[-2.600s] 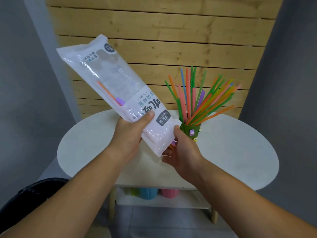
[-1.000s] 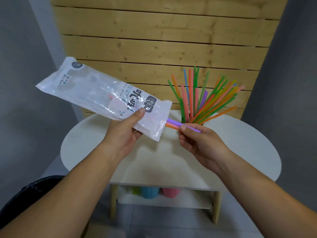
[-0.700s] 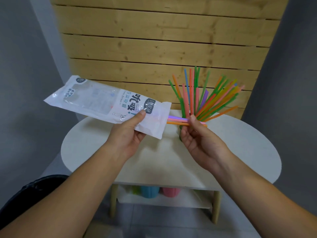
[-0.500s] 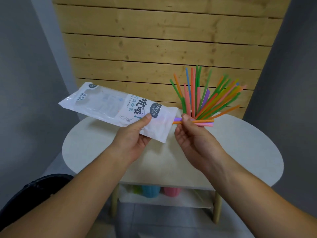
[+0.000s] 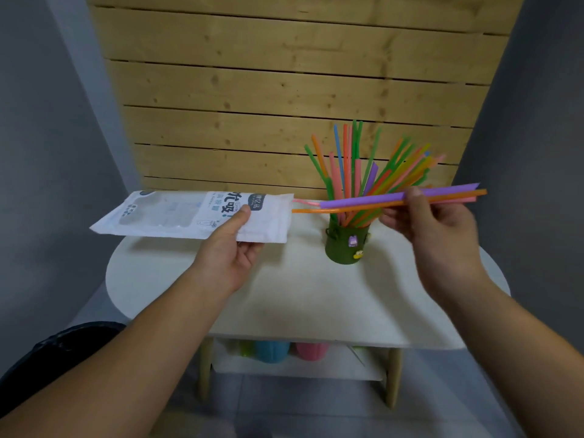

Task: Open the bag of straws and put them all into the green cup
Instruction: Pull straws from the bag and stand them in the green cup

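Note:
My left hand (image 5: 232, 245) grips the clear and white straw bag (image 5: 177, 214), held flat above the table's left side with its open mouth facing right. My right hand (image 5: 439, 226) pinches a small bunch of straws (image 5: 363, 200), purple, orange and pink, lying level in the air. Their left tips are just outside the bag's mouth. The bunch crosses in front of the green cup (image 5: 346, 245), which stands on the table with several coloured straws fanned upright in it. The bag looks empty.
The white oval table (image 5: 316, 298) fills the middle, backed by a wooden slat wall (image 5: 284, 90). On a shelf under the table sit a blue cup (image 5: 271, 352) and a pink cup (image 5: 311, 350). A dark bin (image 5: 47, 358) is at the lower left.
My right hand has pulled the last straws out of the bag to the right, fully clear of its mouth. My left hand has levelled the bag, which had pointed steeply upward.

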{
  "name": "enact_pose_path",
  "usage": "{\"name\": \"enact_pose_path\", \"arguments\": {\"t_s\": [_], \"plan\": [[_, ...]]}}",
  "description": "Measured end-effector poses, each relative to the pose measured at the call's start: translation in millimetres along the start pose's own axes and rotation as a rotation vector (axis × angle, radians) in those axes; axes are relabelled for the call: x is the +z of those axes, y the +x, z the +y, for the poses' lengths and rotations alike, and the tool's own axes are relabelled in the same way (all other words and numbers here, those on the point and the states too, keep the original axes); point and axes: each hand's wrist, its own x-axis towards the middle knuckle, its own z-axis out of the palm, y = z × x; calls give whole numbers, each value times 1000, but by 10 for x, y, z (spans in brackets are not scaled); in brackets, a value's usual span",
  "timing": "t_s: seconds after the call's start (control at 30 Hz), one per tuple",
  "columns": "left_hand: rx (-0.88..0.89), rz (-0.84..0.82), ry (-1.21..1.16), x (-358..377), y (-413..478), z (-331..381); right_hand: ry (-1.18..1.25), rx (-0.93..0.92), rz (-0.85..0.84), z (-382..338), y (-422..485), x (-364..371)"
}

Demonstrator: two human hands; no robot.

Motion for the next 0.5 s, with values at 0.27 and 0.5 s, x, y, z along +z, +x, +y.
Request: {"name": "enact_pose_path", "arguments": {"t_s": [0.27,0.5], "plan": [[0,12,22,-24,21,-39,-321,-250,88,-101,88,-243],[-12,-24,80,-7,13,-95,-455,-243,22,-90,124,-230]]}}
